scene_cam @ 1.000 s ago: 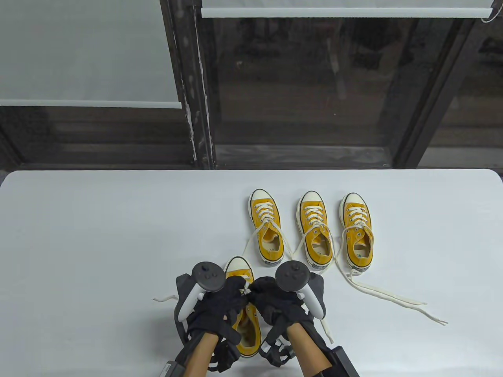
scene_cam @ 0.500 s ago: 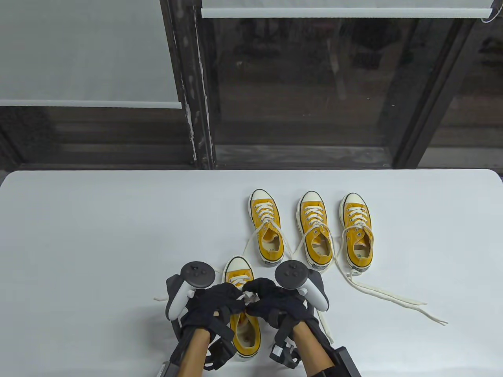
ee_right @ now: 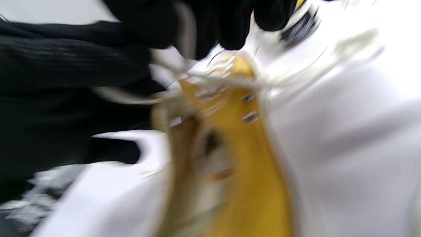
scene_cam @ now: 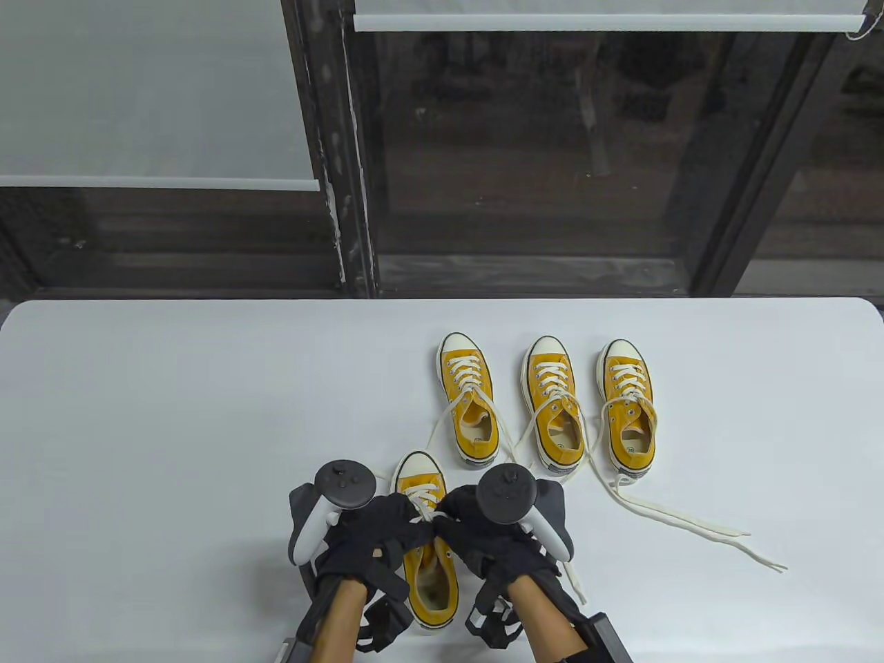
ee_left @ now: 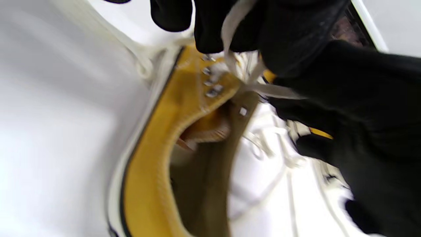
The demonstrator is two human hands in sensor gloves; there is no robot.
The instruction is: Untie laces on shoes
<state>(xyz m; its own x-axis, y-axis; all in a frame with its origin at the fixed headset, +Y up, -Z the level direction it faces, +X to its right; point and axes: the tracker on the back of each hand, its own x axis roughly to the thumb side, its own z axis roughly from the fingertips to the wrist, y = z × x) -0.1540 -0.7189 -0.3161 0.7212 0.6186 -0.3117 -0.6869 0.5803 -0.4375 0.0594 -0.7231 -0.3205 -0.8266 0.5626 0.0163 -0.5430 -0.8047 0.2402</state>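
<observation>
A yellow sneaker (scene_cam: 427, 580) with white laces lies near the table's front edge, toe pointing away. My left hand (scene_cam: 383, 535) and right hand (scene_cam: 476, 532) meet over its upper eyelets. The left wrist view shows my left fingers (ee_left: 217, 23) pinching a white lace strand (ee_left: 230, 29) above the eyelets of the sneaker (ee_left: 154, 158), with the right hand (ee_left: 355, 108) holding another strand beside it. The right wrist view is blurred; the sneaker (ee_right: 236, 158) and dark fingers (ee_right: 230, 19) on the lace show there.
Three more yellow sneakers (scene_cam: 469, 400) (scene_cam: 552, 407) (scene_cam: 627, 407) stand in a row behind, laces loose. Long lace ends (scene_cam: 697, 528) trail over the white table (scene_cam: 173, 414) to the right of my right hand. A dark window frame stands beyond the far edge.
Both hands drew back toward me from the laces, then moved forward again to the shoe's upper eyelets. My left hand shifted a little left. The sneaker stayed in place.
</observation>
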